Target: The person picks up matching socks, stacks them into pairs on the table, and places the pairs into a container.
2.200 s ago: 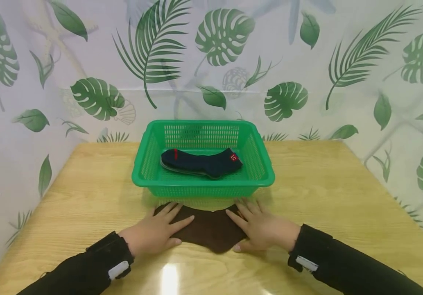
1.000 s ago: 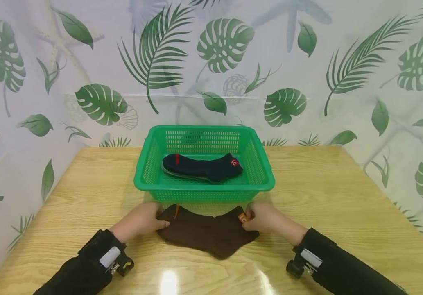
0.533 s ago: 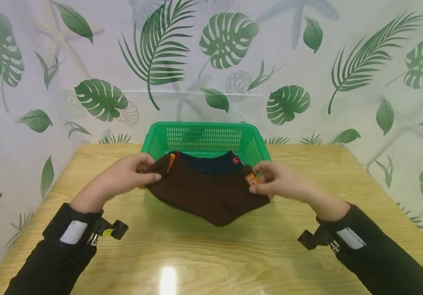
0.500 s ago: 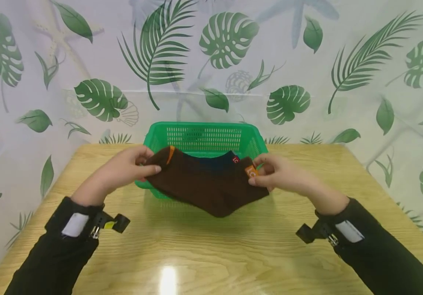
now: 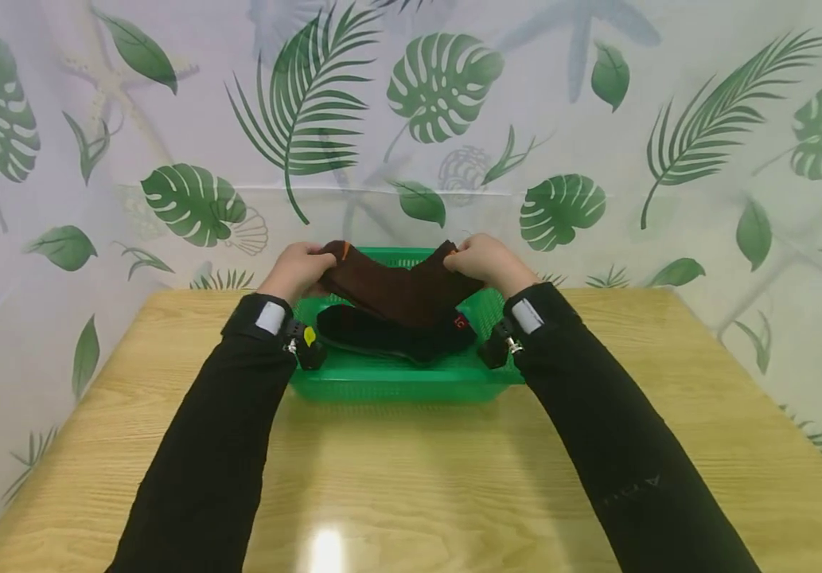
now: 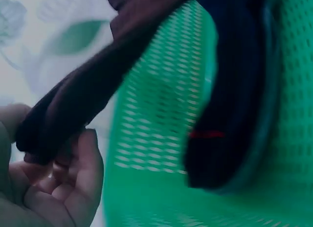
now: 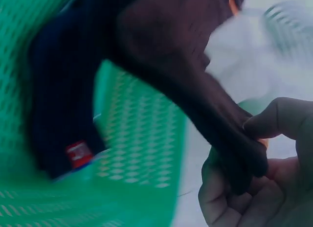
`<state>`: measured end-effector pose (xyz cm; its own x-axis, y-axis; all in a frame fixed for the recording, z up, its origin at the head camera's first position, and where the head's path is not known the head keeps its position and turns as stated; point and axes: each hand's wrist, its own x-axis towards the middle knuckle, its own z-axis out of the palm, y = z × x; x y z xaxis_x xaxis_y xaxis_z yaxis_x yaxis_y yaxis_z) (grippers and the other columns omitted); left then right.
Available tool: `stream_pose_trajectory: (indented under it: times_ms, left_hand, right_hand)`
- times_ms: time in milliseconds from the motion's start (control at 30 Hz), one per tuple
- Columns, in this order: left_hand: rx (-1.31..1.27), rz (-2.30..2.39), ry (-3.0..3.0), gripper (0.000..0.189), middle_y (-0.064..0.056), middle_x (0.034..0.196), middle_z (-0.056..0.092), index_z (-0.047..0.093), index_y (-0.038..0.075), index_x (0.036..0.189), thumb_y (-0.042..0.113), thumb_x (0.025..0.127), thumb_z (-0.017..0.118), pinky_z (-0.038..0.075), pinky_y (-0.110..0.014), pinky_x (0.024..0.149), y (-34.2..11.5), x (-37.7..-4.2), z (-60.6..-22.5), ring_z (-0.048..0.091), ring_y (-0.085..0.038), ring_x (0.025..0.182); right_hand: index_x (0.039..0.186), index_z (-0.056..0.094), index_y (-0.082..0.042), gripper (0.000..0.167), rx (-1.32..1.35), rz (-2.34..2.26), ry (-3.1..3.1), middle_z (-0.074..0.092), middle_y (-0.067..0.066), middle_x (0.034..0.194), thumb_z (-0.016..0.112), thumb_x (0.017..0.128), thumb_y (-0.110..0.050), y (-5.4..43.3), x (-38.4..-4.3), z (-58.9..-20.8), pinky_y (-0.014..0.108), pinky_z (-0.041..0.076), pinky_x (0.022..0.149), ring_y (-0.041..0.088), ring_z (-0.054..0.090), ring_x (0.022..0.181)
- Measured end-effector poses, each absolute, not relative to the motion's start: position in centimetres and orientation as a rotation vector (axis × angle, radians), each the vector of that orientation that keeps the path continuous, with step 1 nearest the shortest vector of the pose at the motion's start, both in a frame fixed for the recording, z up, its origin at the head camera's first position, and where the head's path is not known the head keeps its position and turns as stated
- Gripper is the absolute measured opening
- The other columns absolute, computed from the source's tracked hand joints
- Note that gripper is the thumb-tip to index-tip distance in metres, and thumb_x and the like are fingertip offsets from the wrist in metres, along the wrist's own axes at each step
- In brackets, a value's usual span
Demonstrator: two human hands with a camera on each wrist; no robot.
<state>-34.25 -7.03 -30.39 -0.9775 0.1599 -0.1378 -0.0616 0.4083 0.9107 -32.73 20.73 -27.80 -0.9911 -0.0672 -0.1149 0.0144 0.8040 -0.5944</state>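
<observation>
A brown sock (image 5: pixel 399 290) with orange marks hangs between both hands over the green basket (image 5: pixel 396 388). My left hand (image 5: pixel 294 270) pinches its toe end, seen close up in the left wrist view, where the sock (image 6: pixel 93 90) slants up from the fingers. My right hand (image 5: pixel 488 261) pinches the cuff end between thumb and fingers. Below it, inside the basket, lies a dark navy sock (image 5: pixel 375 330) with a red tag, on top of a greyish layer. The brown sock's middle sags close over the navy one and hides part of it.
The basket stands on a wood-grain table (image 5: pixel 396 477), near its back edge. Behind it hangs a white cloth (image 5: pixel 468 215) printed with green leaves. A small camera is strapped to each wrist, close to the basket's front rim.
Both hands first lay flat on the brown sock in front of the basket, then pinched its ends and lifted it. They have carried it forward over the navy sock.
</observation>
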Motion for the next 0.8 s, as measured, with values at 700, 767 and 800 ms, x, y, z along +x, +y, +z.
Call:
stream_pose_trajectory:
  times_ms: [700, 767, 800]
  left_hand:
    - [0.127, 0.440, 2.708, 0.030, -0.018, 0.120, 0.059, 0.064, -0.003, 0.111, 0.018, 0.097, 0.048, 0.043, -0.035, 0.078, -5.0, -36.7, -35.5, 0.050, -0.026, 0.090]
    - [0.097, 0.445, 2.769, 0.028, -0.019, 0.120, 0.061, 0.066, -0.003, 0.109, 0.018, 0.094, 0.055, 0.048, -0.036, 0.081, -4.5, -36.2, -35.3, 0.056, -0.028, 0.094]
    - [0.088, 0.432, 2.825, 0.027, -0.020, 0.117, 0.062, 0.065, -0.003, 0.108, 0.019, 0.093, 0.059, 0.049, -0.037, 0.082, -4.2, -36.0, -35.2, 0.058, -0.029, 0.096]
  right_hand:
    - [0.085, 0.052, -0.003, 0.011, 0.027, -0.476, 2.678, 0.049, 0.015, 0.098, 0.047, 0.089, -0.012, 20.7, -35.4, -34.6, 0.034, 0.036, 0.067, 0.026, 0.044, 0.080]
    - [0.094, 0.055, 0.001, 0.015, -0.004, -0.407, 2.703, 0.051, 0.017, 0.104, 0.049, 0.090, -0.012, 20.4, -35.2, -34.4, 0.035, 0.036, 0.071, 0.028, 0.045, 0.085]
    - [0.105, 0.057, 0.003, 0.023, -0.018, -0.375, 2.731, 0.053, 0.019, 0.110, 0.050, 0.091, -0.012, 20.2, -35.0, -34.2, 0.036, 0.038, 0.074, 0.030, 0.048, 0.091]
